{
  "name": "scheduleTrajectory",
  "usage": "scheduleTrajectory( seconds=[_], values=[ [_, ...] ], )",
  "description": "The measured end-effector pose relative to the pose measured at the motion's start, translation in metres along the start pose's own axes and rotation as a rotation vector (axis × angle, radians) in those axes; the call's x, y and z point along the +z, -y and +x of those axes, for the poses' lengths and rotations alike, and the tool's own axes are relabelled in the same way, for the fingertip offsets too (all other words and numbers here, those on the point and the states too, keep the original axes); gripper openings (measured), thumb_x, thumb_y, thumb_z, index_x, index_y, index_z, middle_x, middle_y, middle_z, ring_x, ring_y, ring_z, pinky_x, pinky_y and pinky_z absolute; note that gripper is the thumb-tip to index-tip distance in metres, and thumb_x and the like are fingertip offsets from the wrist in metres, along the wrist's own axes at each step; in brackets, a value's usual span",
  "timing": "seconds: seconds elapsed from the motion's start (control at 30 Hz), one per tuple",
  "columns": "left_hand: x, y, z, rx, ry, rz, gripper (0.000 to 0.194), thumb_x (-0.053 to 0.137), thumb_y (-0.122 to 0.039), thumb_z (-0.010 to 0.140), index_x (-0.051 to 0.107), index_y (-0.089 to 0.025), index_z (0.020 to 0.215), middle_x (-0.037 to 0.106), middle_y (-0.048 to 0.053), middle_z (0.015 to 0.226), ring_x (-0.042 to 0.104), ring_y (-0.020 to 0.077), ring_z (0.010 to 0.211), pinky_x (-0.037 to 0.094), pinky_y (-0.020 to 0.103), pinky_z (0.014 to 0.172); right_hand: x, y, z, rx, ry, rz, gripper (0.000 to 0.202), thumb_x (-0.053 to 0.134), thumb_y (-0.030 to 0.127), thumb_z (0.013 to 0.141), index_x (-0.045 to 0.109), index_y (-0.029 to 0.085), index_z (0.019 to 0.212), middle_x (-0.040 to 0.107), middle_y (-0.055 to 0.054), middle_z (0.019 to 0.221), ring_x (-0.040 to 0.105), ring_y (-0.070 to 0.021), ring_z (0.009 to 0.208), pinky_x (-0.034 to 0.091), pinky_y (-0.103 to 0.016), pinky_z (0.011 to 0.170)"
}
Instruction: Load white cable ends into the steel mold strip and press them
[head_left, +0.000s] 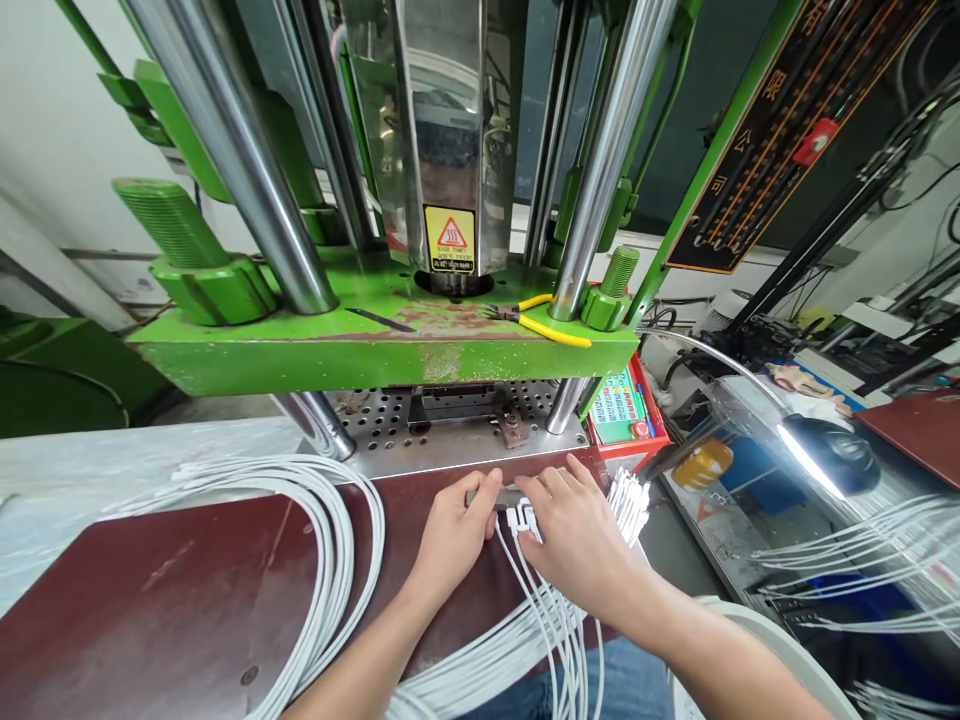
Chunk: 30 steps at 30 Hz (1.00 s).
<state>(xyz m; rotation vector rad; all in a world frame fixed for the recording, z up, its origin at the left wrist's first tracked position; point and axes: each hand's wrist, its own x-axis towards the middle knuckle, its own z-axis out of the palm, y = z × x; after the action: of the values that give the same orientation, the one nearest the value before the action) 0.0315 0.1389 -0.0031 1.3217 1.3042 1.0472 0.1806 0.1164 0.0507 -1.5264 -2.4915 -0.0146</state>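
Observation:
A small dark grey metal bar (508, 498) lies between my two hands, at the edge of the brown board. My left hand (459, 520) is closed with thumb and fingers pinching the bar's left end. Curled over its right part is my right hand (570, 530), its thumb beside white cable connectors (523, 516) that sit against the bar. White cables (536, 595) run from these connectors down toward me. My right hand's fingers partly hide the bar and the connectors. Past that hand lies a bunch of white cable ends (628, 505).
Ahead stands a green press (360, 360) with steel columns and a perforated metal bed (375, 425). Yellow-handled pliers (551, 328) lie on its crosspiece. A red control box (649, 415) is at right. Coiled white cables (341, 530) lie on the brown board (172, 600). A lamp (825, 455) shines at right.

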Motion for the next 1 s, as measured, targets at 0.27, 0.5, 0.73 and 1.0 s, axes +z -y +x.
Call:
scheduleTrajectory(
  seconds=[0.27,0.5,0.73,1.0],
  values=[
    [0.004,-0.002,-0.003,-0.003,0.051,0.04,0.044,0.043,-0.05,0.086,0.041,-0.02,0.053,0.041,-0.006,0.041,0.038,0.0107,0.045,0.033,0.023,0.053,-0.015,-0.016,0.004,0.149,0.116,0.203,0.02,0.062,0.028,0.071,0.071,0.021,0.086,0.069,-0.004,0.08,0.063,-0.0217,0.075,0.044,-0.029,0.069],
    [0.005,-0.002,-0.003,0.003,0.085,0.069,0.044,0.044,-0.05,0.086,0.046,-0.019,0.055,0.04,-0.007,0.042,0.035,0.0099,0.044,0.031,0.023,0.051,-0.015,-0.045,0.001,0.289,0.161,0.68,0.016,0.059,0.029,0.074,0.067,0.018,0.067,0.063,0.001,0.06,0.056,-0.0121,0.057,0.04,-0.022,0.057],
    [0.005,-0.001,0.001,-0.05,0.082,-0.01,0.042,0.044,-0.052,0.084,0.058,-0.018,0.064,0.038,-0.006,0.042,0.035,0.0111,0.045,0.028,0.023,0.047,0.001,-0.073,0.0,0.487,0.117,1.418,0.022,0.063,0.036,0.072,0.061,0.014,0.068,0.068,-0.004,0.072,0.064,-0.015,0.067,0.049,-0.026,0.069],
    [0.005,-0.003,0.002,-0.093,0.065,-0.114,0.043,0.048,-0.054,0.081,0.052,-0.018,0.059,0.037,-0.005,0.042,0.033,0.0104,0.043,0.025,0.022,0.043,0.007,-0.07,-0.011,0.535,-0.052,1.753,0.022,0.066,0.036,0.074,0.058,0.015,0.071,0.069,-0.007,0.082,0.068,-0.0208,0.075,0.05,-0.035,0.081]
  ],
)
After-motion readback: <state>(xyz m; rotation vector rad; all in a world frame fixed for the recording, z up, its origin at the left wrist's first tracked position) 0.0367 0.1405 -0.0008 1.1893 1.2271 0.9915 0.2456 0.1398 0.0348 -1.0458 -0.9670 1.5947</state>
